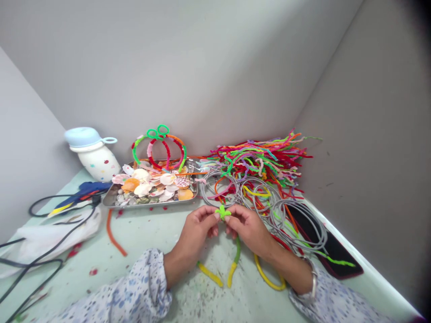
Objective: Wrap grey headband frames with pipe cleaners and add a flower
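Observation:
A small bright green pipe-cleaner flower (222, 213) is pinched from both sides at the middle of the table. My left hand (199, 226) grips its left edge between thumb and fingers. Its right edge is in the closed fingers of my right hand (251, 224). Below the hands hang or lie two green-and-yellow pipe-cleaner ends (234, 267); their upper parts are hidden behind the hands, so I cannot tell whether they join the flower. A yellow curved pipe cleaner (266, 279) lies under my right forearm.
A metal tray (151, 207) of shells stands behind my left hand, with pipe-cleaner hoops (167, 139) on it. Coiled grey wires (305, 224) and a heap of pipe cleaners (259, 154) lie right. At left are a white bottle (97, 159), blue-handled tool (89, 190) and black cables (43, 278).

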Demonstrator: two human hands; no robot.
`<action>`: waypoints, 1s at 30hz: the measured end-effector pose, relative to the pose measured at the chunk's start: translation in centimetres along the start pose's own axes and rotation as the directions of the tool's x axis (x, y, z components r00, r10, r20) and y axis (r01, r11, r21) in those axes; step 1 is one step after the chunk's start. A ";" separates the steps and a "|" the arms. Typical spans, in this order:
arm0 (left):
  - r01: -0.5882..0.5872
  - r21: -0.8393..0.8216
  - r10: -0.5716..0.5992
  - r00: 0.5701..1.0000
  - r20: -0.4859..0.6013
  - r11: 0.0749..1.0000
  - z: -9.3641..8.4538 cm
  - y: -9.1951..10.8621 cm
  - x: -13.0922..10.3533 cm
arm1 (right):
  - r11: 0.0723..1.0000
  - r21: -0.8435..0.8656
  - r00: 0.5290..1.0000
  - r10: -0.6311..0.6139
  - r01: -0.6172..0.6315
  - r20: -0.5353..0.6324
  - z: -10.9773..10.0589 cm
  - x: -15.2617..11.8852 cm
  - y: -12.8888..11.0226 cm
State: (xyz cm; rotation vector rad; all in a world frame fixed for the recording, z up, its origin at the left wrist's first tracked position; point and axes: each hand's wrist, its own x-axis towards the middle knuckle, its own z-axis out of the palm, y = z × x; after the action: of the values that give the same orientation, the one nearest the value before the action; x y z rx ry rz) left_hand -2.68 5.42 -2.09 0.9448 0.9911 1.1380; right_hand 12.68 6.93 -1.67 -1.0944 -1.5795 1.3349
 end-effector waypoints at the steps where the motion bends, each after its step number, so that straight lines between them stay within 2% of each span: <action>1: 0.000 0.010 0.001 1.000 -0.010 1.000 0.0 0.0 0.0 | 1.000 0.007 1.000 0.000 0.000 -0.005 0.0 0.0 0.0; 10: -0.031 0.092 0.032 0.999 -0.008 0.995 0.0 -0.3 0.0 | 0.999 -0.025 0.999 -0.030 0.029 -0.017 0.0 -0.2 0.3; 15: -0.039 0.140 0.039 0.999 -0.001 0.989 0.3 -0.2 0.0 | 0.991 -0.119 0.997 -0.072 0.068 -0.022 -0.1 -0.2 0.6; 20: -0.089 0.224 0.094 0.995 -0.012 0.971 0.4 0.1 -0.3 | 0.973 -0.215 0.995 -0.093 0.084 -0.031 -0.1 -0.2 0.4; 30: -0.173 0.421 0.195 0.981 -0.009 0.890 0.6 0.2 -1.0 | 0.996 -0.085 0.999 0.030 -0.028 0.021 -0.2 -0.3 -0.2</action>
State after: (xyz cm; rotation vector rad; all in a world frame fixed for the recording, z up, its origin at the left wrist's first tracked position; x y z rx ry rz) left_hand -2.31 4.47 -1.55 1.3848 1.2373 1.1298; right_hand 12.93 6.73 -1.43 -1.1610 -1.6549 1.3134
